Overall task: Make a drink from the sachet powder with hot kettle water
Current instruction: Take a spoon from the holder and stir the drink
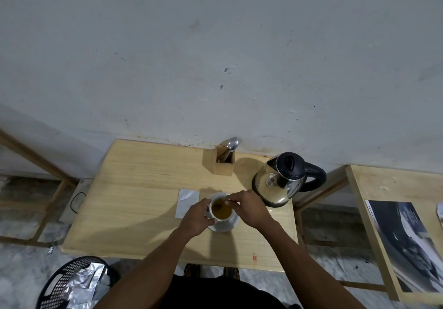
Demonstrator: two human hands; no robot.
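A white cup (222, 209) of brownish drink stands on a white saucer (227, 227) on the wooden table (134, 189). My left hand (195, 217) wraps the cup's left side. My right hand (248, 207) is over the rim, its fingers pinched on a spoon (219, 205) that dips into the drink; most of the spoon is hidden. A silver sachet (186, 202) lies flat just left of the saucer. The steel kettle (284, 180) with a black lid and handle stands to the right of the cup, close behind my right hand.
A wooden cutlery holder (224, 162) with spoons stands at the table's back edge by the wall. A black mesh bin (72, 282) with silver wrappers is on the floor at lower left. A second wooden table (374, 203) with a magazine (407, 244) is to the right.
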